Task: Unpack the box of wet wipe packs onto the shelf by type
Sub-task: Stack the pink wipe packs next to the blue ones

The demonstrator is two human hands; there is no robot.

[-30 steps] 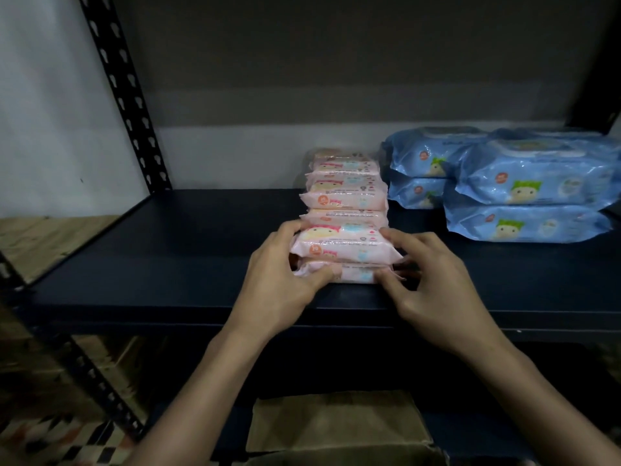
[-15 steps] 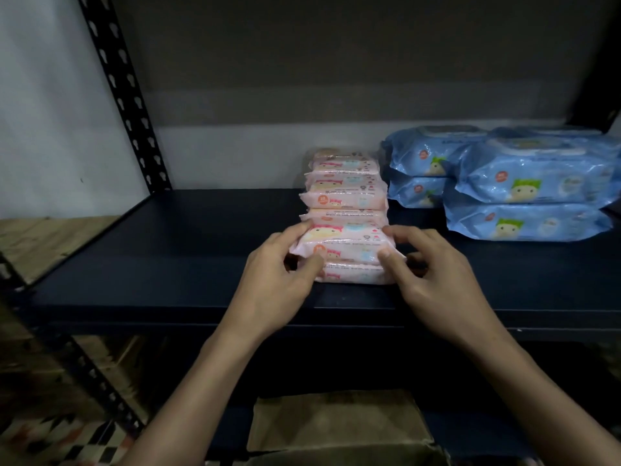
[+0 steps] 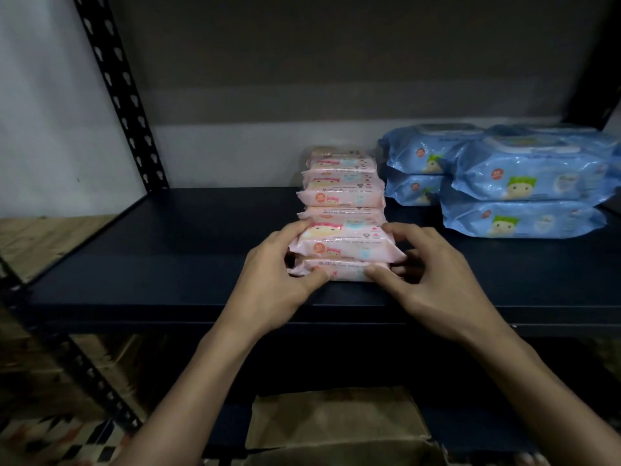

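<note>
Left hand [image 3: 268, 280]: I see it pinching the front pink packs [image 3: 346, 253].
Right hand [image 3: 433, 284]: pinching their other end.
Blue packs [image 3: 524, 193]: stacked right on shelf [image 3: 168, 264].

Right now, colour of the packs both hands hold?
Pink packs, clearest in the head view.

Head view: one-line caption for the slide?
Both hands, left and right, grip the front pink wipe packs on the shelf, beside blue packs.

Both forearms are bare, no sleeve in view; the left hand [image 3: 268, 280] and right hand [image 3: 433, 280] wear no gloves, rings or watch, nails short
</note>
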